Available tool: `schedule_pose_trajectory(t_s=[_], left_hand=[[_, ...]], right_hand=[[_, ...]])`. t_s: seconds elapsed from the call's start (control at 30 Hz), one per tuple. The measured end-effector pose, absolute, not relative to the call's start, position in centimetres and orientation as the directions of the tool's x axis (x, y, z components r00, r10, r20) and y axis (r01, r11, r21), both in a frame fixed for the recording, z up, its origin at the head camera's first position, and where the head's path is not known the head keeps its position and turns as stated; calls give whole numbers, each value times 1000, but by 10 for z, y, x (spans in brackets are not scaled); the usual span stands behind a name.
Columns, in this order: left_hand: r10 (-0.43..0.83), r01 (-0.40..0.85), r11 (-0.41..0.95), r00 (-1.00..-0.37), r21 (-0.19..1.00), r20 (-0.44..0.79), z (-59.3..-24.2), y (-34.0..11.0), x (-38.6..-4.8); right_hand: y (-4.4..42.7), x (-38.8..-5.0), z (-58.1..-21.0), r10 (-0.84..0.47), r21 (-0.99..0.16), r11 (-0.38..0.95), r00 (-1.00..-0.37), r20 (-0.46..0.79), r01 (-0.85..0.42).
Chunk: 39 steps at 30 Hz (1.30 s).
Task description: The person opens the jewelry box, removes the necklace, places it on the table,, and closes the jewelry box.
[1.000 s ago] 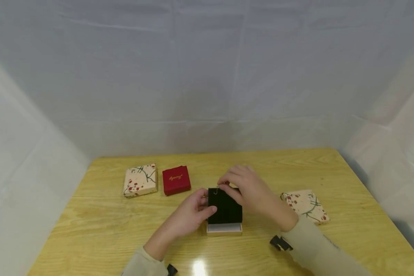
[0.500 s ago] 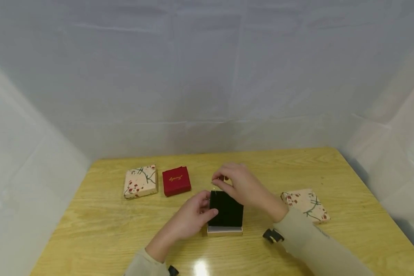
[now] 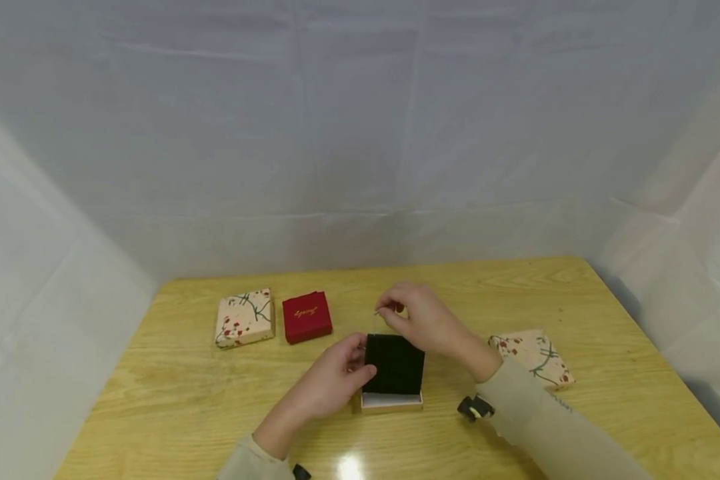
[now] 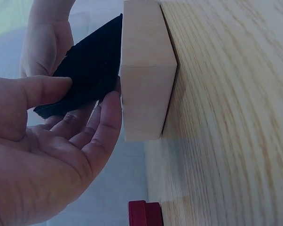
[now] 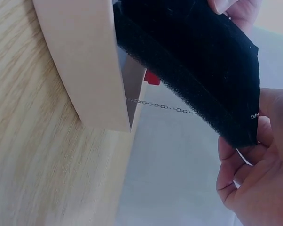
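Note:
My left hand (image 3: pixel 333 375) holds a black foam pad (image 3: pixel 395 365) at its left side, the thumb on the front face and the other fingers behind. The pad is tilted up out of a small open box base (image 3: pixel 392 408), whose pale inside shows below it. Just above the pad's top edge, my right hand (image 3: pixel 419 320) pinches a fine silver chain. In the right wrist view the chain (image 5: pixel 162 106) runs from inside the box past the pad's edge to my right fingers. Part of it is hidden behind the pad.
A red box (image 3: pixel 307 318) with gold lettering lies behind my left hand. To its left is a cream floral box (image 3: pixel 245 319). A matching floral lid (image 3: pixel 534 357) lies beyond my right forearm. The wooden table (image 3: pixel 174 400) meets white sheeting (image 3: pixel 360 240) at the back.
My right hand has lifted off the pad's top edge, drawing the chain up, then shifted slightly right. The chain loop earlier on the pad's face has gone from there. My left hand keeps its hold.

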<state>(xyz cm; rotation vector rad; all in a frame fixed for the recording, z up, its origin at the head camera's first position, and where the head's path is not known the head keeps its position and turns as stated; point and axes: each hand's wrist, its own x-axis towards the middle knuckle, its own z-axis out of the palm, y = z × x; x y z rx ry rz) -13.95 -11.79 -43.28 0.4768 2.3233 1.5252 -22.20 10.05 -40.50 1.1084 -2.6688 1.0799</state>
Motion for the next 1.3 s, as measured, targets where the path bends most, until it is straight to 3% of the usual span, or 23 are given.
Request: schedule_pose_trajectory(t_s=[0.67,1.3], left_hand=[[405,98,385,-912,918,-73,-433,-118,-139],[369,66,350,-926,934,-73,-435,-117,-140]], right_hand=[[124,-228,-416,-500,-698,531,-843,200,-480],[152,-229,-420,-448,-706,551,-872,199,-444]])
